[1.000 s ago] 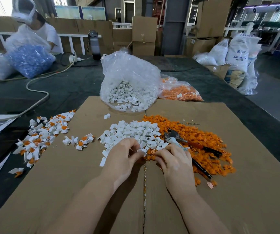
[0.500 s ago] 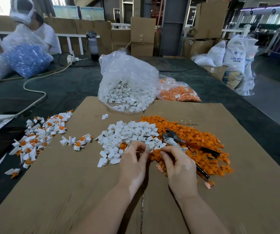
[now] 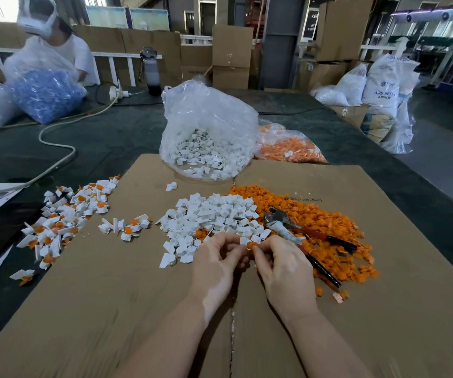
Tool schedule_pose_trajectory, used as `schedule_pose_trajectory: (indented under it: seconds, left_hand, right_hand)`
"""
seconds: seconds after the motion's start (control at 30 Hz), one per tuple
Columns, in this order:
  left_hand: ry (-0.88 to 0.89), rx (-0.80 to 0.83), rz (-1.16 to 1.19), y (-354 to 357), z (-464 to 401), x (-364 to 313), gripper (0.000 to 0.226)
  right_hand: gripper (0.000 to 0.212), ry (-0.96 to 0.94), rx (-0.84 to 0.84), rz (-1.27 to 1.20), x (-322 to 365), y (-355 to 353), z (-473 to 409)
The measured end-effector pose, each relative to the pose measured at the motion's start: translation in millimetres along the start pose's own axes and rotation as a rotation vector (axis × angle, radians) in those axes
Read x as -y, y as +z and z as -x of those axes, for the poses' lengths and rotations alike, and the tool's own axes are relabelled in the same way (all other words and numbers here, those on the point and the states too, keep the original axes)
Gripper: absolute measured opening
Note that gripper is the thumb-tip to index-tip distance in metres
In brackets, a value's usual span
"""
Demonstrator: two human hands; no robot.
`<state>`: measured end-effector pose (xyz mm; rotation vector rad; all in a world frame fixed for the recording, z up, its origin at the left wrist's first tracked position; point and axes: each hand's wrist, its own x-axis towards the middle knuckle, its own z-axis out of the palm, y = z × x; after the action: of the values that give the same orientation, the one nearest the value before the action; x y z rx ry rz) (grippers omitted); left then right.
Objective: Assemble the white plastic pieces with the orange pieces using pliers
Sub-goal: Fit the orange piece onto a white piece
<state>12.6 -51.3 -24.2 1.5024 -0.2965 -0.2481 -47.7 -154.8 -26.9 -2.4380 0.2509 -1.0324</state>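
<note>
- Left hand (image 3: 217,264): fingers curled, fingertips pinching a small white piece (image 3: 244,240) just near of the loose white pile.
- Right hand (image 3: 281,264): fingers curled, thumb and forefinger pinching a small orange piece (image 3: 252,244). The orange piece touches the white piece between the two hands.
- White pieces (image 3: 214,214): loose pile at the centre of the cardboard sheet (image 3: 111,296), directly far of both hands.
- Orange pieces (image 3: 320,222): loose pile to the right of the white pile, its edge touching it.
- Pliers (image 3: 296,230): lying on the orange pile, just right of the right hand, untouched. Metal head points far-left; dark handles point near-right; one handle is wrapped in pale tape.
- Assembled pieces (image 3: 64,219): white-and-orange units scattered at the left edge of the cardboard, with a smaller cluster (image 3: 124,226) between them and the white pile.
- Clear bag of white pieces (image 3: 206,132): standing at the far edge of the cardboard.
- Bag of orange pieces (image 3: 288,148): just right of the clear bag.
- Second person (image 3: 53,50): far left, behind a bag of blue parts (image 3: 45,94).
</note>
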Motion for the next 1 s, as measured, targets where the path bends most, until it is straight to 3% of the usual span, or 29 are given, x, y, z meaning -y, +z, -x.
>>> schedule_pose_trajectory:
  seconds: [0.33, 0.57, 0.77, 1.0]
  left_hand:
    - [0.039, 0.082, -0.094, -0.3, 1.7, 2.5, 0.006]
    - [-0.043, 0.037, 0.09, -3.4, -1.6, -0.1, 0.011]
    - [0.028, 0.065, 0.073, -6.0, -0.5, 0.8, 0.02]
    - [0.002, 0.074, 0.067, -5.9, 0.1, 1.7, 0.021]
  right_hand:
    - [0.025, -0.069, 0.029, 0.012, -1.0, 1.9, 0.4]
    - [0.009, -0.048, 0.04, -0.084, -1.1, -1.9, 0.8]
    - [0.026, -0.066, 0.081, -0.135, 1.2, -6.3, -1.2]
    - [0.018, -0.052, 0.099, -0.128, 0.2, -5.3, -1.8]
